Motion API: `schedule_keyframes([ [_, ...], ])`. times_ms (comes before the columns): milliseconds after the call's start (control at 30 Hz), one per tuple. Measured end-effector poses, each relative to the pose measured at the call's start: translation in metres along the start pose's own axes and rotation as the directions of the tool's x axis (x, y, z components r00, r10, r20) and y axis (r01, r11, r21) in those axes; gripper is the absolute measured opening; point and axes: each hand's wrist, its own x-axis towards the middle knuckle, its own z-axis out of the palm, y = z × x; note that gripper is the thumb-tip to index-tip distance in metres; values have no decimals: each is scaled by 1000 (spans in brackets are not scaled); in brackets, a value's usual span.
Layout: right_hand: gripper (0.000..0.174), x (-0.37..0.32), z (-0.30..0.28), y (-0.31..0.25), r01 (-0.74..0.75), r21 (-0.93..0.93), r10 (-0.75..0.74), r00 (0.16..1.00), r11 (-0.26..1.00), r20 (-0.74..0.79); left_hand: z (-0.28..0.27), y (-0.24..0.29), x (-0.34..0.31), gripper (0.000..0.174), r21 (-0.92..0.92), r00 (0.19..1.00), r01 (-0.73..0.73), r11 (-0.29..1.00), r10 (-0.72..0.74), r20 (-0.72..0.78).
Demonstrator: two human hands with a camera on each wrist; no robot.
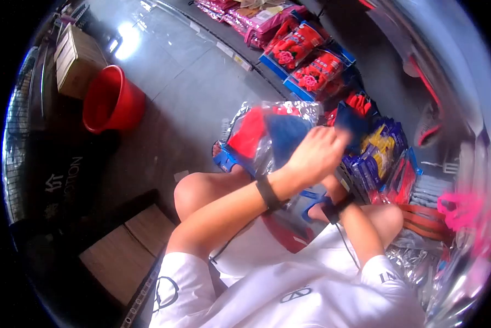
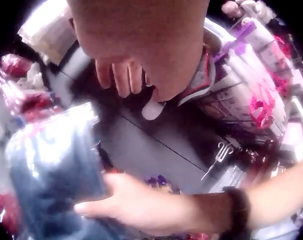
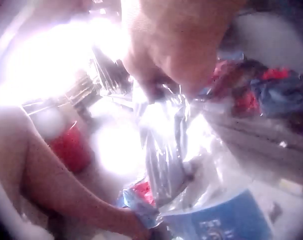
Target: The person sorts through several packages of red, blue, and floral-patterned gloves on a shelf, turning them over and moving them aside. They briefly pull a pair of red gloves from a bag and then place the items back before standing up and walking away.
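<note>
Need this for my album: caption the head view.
A person in a white shirt handles a plastic-wrapped package, a red bucket off to the side.

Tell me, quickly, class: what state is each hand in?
Left hand: open, no object visible in it.
Right hand: closed on a blue, plastic-wrapped package.

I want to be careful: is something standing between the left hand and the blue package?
Nothing visible stands between the left hand and the blue package, which the right hand grips; blur and glare may hide small things.
</note>
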Motion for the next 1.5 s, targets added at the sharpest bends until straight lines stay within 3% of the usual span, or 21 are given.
schedule_keyframes([
  [133, 31, 63, 52, 14, -231, 374, 185, 970, 898, 157, -39, 12, 6, 39, 12, 980, -199, 980, 199, 22],
  [233, 33, 103, 92, 7, -337, 671, 256, 941, 661, 220, -49, 10, 6, 37, -70, 977, -203, 977, 197, -83],
  [267, 34, 111, 97, 0, -393, 757, 272, 918, 521, 289, -52, 11, 7, 37, -76, 977, -201, 977, 195, -86],
  [333, 33, 129, 118, 6, -468, 796, 384, 865, 383, 324, -54, 9, 10, 36, -75, 976, -201, 977, 194, -96],
  [400, 32, 144, 149, 35, -375, 846, 346, 905, 379, 247, -51, 10, 14, 35, -71, 976, -200, 977, 192, -107],
  [433, 30, 147, 160, 44, -419, 834, 401, 876, 359, 268, -50, 11, 15, 36, -19, 975, -201, 979, 199, -95],
  [500, 29, 142, 167, 58, -506, 810, 364, 844, 297, 394, -43, 12, 15, 36, -31, 974, -217, 976, 214, -81],
  [533, 28, 140, 171, 70, -545, 795, 339, 825, 268, 452, -39, 14, 15, 36, -36, 972, -228, 973, 224, -74],
  [667, 22, 120, 177, 104, -653, 580, 476, 755, 487, 451, -27, 16, 16, 35, -54, 979, -205, 977, 206, 3],
  [800, 20, 95, 147, 118, -624, 449, 471, 779, 639, 414, -21, 14, 21, 35, -92, 979, -171, 981, 180, 97],
  [933, 18, 66, 83, 125, -539, 350, 453, 839, 766, 303, -5, 13, 25, 31, 37, 971, -66, 997, 56, 232],
  [1000, 18, 49, 46, 118, -484, 336, 440, 875, 808, 203, 8, 11, 15, 26, 274, 913, 40, 961, -147, 381],
  [1067, 18, 38, 10, 120, -409, 324, 412, 909, 853, 64, 19, 2, 2, 25, 467, 763, 104, 878, -372, 530],
  [1167, 17, 30, -39, 116, -239, 249, 294, 932, 939, -213, 28, -4, -10, 31, 635, 585, -150, 758, -450, 675],
  [1233, 19, 36, -66, 128, -119, 110, 153, 904, 987, -399, 49, -16, -15, 35, 573, 679, -97, 814, -367, 636],
  [1267, 19, 40, -76, 139, -56, -163, -33, 867, 985, -498, 59, -20, -15, 37, 536, 723, -74, 841, -325, 610],
  [1333, 33, 43, -89, 129, -163, -358, -60, 842, 919, -537, 57, -9, -5, 42, 517, 765, -78, 852, -281, 580],
  [1433, 50, 54, -85, 129, -223, -586, -137, 851, 779, -507, 63, -12, -4, 42, 515, 744, -56, 856, -307, 593],
  [1500, 55, 61, -74, 131, -325, -587, -45, 849, 742, -527, 60, -15, -5, 42, 513, 690, -65, 856, -334, 643],
])
